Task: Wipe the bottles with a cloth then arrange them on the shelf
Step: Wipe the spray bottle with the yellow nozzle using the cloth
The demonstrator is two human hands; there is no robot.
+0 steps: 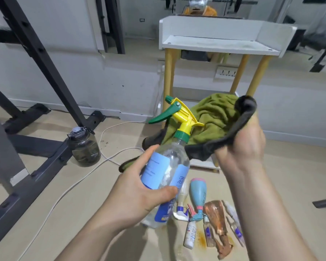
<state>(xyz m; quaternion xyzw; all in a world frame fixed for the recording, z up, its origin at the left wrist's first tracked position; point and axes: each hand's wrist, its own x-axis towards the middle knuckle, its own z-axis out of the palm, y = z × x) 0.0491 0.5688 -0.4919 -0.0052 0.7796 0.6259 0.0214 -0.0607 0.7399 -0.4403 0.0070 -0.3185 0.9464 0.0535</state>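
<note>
Left hand (137, 193) wraps spray bottle (169, 166), nozzle tilted up-left. Right hand (241, 146) raised beside it, clutching cloth (215, 121). Bottle looks nearly empty. Jug (84, 147) part-filled.

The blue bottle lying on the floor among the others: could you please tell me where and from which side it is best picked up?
Probably around the wide body of the blue bottle, coming from above. It lies flat with its trigger at the near end, crowded there by the white bottle and the copper bottle; the far, broad end looks freer.
</note>
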